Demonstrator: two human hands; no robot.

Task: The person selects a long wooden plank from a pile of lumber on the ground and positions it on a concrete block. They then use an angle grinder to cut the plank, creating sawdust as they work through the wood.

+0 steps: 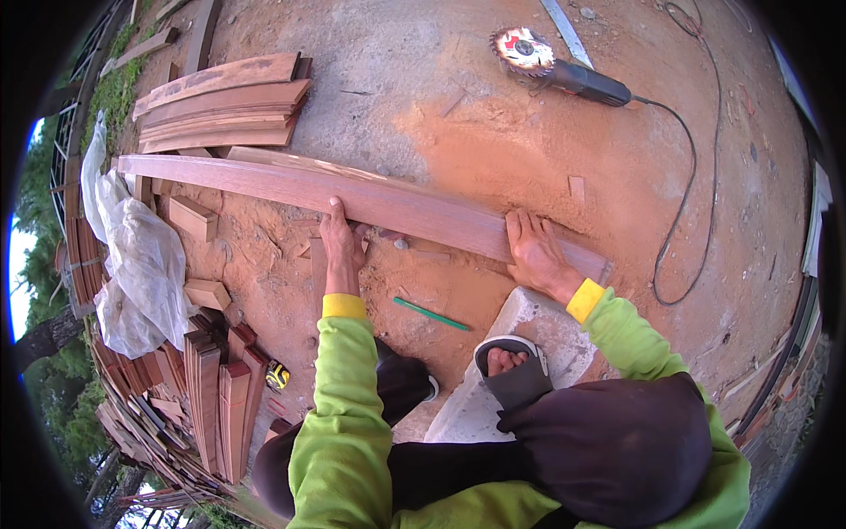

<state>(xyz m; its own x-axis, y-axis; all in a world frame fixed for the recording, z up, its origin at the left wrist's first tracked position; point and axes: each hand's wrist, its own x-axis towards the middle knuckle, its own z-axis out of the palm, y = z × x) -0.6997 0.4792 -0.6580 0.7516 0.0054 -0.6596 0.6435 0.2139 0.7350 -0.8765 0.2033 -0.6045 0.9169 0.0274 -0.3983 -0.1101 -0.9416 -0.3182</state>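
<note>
A long reddish wooden board (423, 212) lies crosswise in front of me, reaching from the far left to just right of center. My left hand (342, 240) grips its near edge around the middle, thumb against the face. My right hand (538, 251) is closed over the board near its right end, fingers bent over the top. Beneath my right hand a pale concrete block (467, 406) lies under my sandaled foot. A green pencil-like stick (430, 313) lies on the dirt between my hands, below the board.
An angle grinder (582, 81) with cord lies at upper right beside a metal strip (564, 31). Board stacks (216, 101) lie upper left; more timber (207, 406), wood blocks (192, 218), plastic sheeting (141, 264) and a yellow tape measure (277, 375) are at left.
</note>
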